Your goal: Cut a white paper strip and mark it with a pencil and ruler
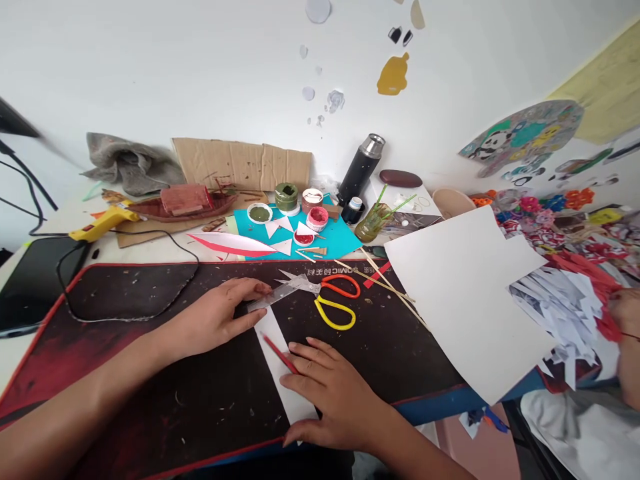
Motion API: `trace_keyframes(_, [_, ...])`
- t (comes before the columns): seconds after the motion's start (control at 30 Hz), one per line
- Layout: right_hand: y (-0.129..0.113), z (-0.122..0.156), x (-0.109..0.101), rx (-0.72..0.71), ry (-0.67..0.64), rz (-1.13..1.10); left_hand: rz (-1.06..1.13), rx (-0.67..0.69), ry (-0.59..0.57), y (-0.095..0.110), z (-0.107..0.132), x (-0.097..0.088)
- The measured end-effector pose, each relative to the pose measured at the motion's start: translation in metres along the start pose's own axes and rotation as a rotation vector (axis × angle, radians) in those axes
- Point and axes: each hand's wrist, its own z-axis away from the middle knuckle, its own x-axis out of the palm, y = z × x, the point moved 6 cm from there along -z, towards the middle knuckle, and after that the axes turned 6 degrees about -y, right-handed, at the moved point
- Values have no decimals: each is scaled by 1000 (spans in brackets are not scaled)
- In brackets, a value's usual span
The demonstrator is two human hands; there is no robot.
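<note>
The paper strip [273, 327] lies on the mat [210, 400], any marking indiscernible; the left hand [217, 317] pinches a clear ruler [281, 291] at its far end, the right hand [333, 393] a red pencil [278, 351]. Beyond, white triangles [285, 247] are already cut.

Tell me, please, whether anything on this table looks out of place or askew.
Two things: the scissors lie open, blades pointing toward the left hand, which looks careless; and the large white sheet lies askew, a corner seemingly jutting over the table's front edge.
</note>
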Motion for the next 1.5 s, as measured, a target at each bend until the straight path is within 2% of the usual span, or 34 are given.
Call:
trace_keyframes(0.1, [2,3,5,17,-65,53,-22,3,2,-1,8,-2])
trace_keyframes(0.2, [9,3,-2,51,-84,61,-60,-4,32,-5,18,-7])
trace_keyframes(0.43, [41,1,-30,117,30,69,-114,-111,158,-26,54,-13])
trace_keyframes(0.63, [76,-7,-45,184,105,68,-182,-72,208,-21,73,-4])
trace_keyframes(0.83, [82,-3,-51,205,249,33,-306,26,216,-5,70,-6])
trace_keyframes(1.0, [77,2,-65,294,491,-43,-411,111,121,18,53,7])
trace_keyframes(1.07, [75,0,-71,326,539,-118,-432,126,94,26,44,11])
trace_keyframes(1.27, [69,-8,-73,374,562,-361,-461,158,86,35,25,17])
trace_keyframes(1.5, [72,-13,-61,418,512,-570,-487,185,86,37,22,17])
